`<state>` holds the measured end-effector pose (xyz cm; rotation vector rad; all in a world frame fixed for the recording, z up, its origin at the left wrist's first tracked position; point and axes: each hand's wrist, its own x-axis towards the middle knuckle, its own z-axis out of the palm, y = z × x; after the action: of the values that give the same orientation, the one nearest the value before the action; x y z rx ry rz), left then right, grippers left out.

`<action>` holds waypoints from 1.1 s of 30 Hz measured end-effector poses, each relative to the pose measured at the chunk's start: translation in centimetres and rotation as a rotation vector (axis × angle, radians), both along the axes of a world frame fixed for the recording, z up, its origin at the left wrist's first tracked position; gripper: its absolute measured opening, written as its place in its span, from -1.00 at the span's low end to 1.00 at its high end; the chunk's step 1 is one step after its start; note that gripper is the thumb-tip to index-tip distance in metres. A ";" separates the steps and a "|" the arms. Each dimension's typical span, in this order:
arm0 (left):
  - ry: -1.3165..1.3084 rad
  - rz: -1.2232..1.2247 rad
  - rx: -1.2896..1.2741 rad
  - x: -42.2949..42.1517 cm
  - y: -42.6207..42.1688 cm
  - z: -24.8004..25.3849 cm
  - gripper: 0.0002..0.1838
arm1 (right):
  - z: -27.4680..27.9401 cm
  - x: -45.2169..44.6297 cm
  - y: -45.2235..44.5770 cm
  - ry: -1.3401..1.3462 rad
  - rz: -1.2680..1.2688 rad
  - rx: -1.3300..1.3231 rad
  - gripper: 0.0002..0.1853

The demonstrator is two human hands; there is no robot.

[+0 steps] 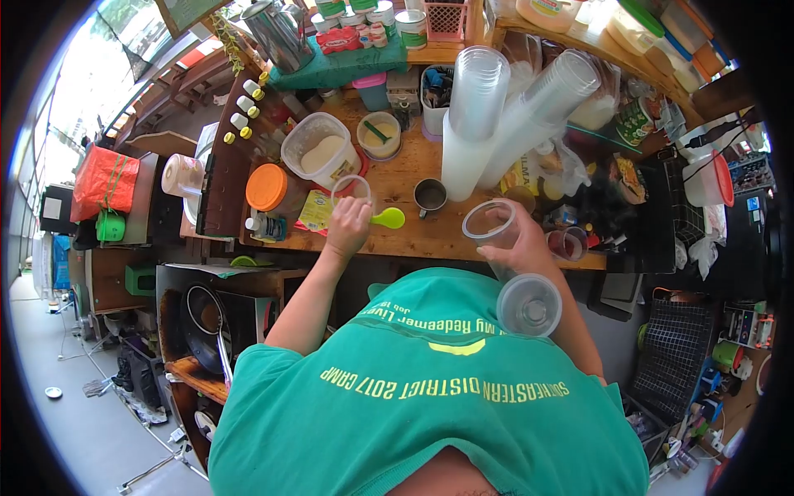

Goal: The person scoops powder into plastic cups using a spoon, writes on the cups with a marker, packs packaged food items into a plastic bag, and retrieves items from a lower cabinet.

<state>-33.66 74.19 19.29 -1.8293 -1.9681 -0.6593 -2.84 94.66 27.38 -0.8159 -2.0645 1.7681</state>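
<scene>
My left hand (351, 225) is closed round the handle of a lime-green spoon (388, 217), its bowl pointing right. Just beyond the knuckles is a clear round plastic cup (352, 190); whether my fingers touch it I cannot tell. My right hand (519, 240) grips a clear plastic cup (488, 221), thumb and fingers around its side, open rim tilted up. Below it, in front of my shirt, another clear cup (529, 306) shows; its support is hidden. A metal mug (430, 196) stands between my hands. Tall stacks of clear cups (473, 107) rise behind it.
A square tub of pale powder (318, 149), a smaller round tub with a green scoop (380, 135) and an orange-lidded jar (267, 188) stand left on the wooden table (404, 178). Plastic bags (566, 165) and packets crowd the right. A pan (204, 326) sits lower left.
</scene>
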 end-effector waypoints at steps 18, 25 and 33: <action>-0.145 0.073 -0.161 4.1 -2.3 0.6 -0.66 | 0.8 -0.6 -0.1 0.164 0.054 -0.098 -0.08; -0.683 -0.319 0.032 6.6 1.3 9.7 -0.71 | 1.6 -2.5 -1.0 -0.042 0.253 -0.094 -0.01; -0.685 -0.449 0.008 4.5 2.2 13.4 -0.80 | 0.4 -2.5 -1.2 0.093 0.192 -0.251 -0.05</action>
<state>-29.13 76.38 32.69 -2.2665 -1.8958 -1.6054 -5.36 93.42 27.78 -0.6016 -1.9420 2.1580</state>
